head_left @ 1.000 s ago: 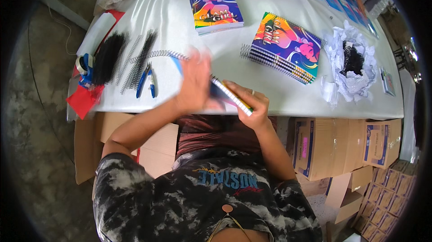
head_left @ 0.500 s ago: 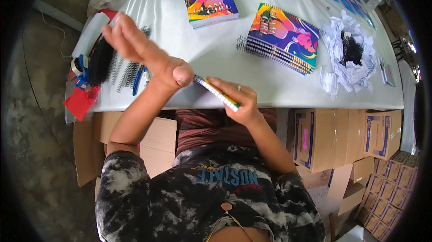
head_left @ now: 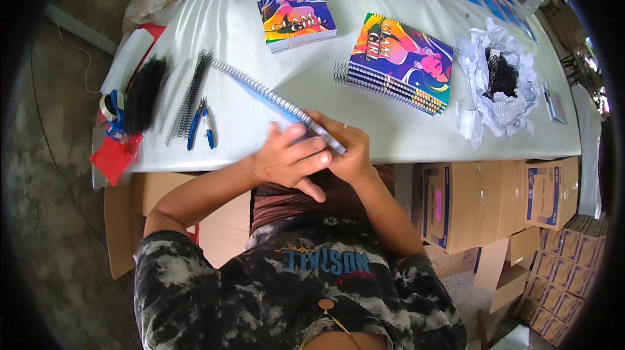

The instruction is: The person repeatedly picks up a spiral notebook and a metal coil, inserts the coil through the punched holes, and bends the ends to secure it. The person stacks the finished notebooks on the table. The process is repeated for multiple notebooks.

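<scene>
Both hands meet at the table's near edge on a spiral-bound notebook [head_left: 273, 99] seen edge-on, its black wire coil running up and to the left. My left hand [head_left: 290, 160] lies over its lower end, fingers curled round it. My right hand [head_left: 348, 154] grips the same end from underneath on the right. Left of the hands, blue-handled pliers [head_left: 200, 125] rest on the white table [head_left: 312, 70] beside loose black wire coils [head_left: 185, 93].
A stack of colourful spiral notebooks [head_left: 397, 60] and a second stack [head_left: 296, 14] lie further back. More stacks line the far edge. Crumpled white paper with black scraps [head_left: 498, 80] sits right. A tape dispenser [head_left: 112, 112] is at left. Cardboard boxes [head_left: 488, 200] stand under the table.
My left hand swung out to the left side of the table, then came back onto the notebook. The notebook now stands edge-on, coil up, held by both hands.
</scene>
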`<act>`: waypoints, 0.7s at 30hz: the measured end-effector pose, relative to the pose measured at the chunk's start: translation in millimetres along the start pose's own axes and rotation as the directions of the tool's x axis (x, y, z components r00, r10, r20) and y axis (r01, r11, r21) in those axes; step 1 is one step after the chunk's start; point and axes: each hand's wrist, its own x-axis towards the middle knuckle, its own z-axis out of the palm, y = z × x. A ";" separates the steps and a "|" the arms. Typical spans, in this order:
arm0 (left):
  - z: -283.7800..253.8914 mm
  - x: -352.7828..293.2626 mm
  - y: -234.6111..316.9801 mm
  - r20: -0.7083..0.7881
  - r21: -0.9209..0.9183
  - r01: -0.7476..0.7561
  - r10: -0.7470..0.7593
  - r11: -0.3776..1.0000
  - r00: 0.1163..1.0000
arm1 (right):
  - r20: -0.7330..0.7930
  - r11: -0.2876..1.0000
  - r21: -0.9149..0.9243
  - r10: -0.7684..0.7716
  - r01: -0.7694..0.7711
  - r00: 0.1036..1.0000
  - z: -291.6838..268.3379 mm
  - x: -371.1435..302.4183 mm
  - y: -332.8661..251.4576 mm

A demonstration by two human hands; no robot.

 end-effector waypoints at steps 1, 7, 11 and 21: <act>-3.0 1.4 1.7 -0.075 0.103 -0.035 0.043 0.994 0.996 | 0.009 1.000 -0.014 0.020 -0.020 1.000 1.7 -5.9 -4.0; 15.8 12.8 19.8 -0.002 -0.543 0.277 -0.331 0.793 0.943 | -0.016 0.999 -0.039 -0.005 0.004 1.000 4.9 -1.9 2.0; -13.7 29.9 7.1 0.039 -0.400 0.246 -0.251 0.883 0.967 | 0.031 0.996 -0.084 -0.026 0.028 0.999 0.9 1.6 -6.3; -38.9 81.3 13.4 0.180 -0.588 0.566 -0.588 0.578 0.788 | 0.153 0.956 0.288 -0.107 0.060 0.982 10.4 16.5 -13.3</act>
